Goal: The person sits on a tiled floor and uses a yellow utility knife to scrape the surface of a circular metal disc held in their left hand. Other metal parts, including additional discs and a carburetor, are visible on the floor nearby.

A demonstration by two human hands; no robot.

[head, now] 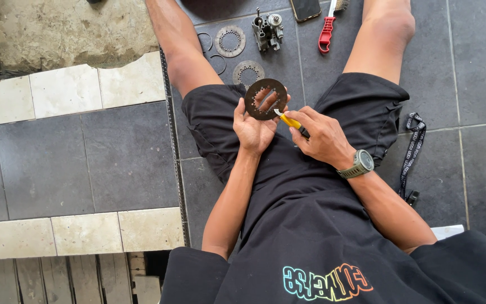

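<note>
I sit on a tiled floor with my legs spread. My left hand point(252, 128) holds up a dark round clutch plate point(265, 98) with a toothed inner ring, fingers showing through its middle. My right hand point(323, 135) grips a small yellow-handled tool point(291, 121). The tool's tip touches the plate's lower right edge. A grey watch point(360, 164) is on my right wrist.
On the dark tiles between my legs lie two more ring plates point(230, 40) point(248, 72), thin wire rings point(205, 41), a small metal carburettor-like part point(269, 31), a red-handled brush point(327, 29) and a phone point(305, 8). A black lanyard point(412, 155) lies at the right.
</note>
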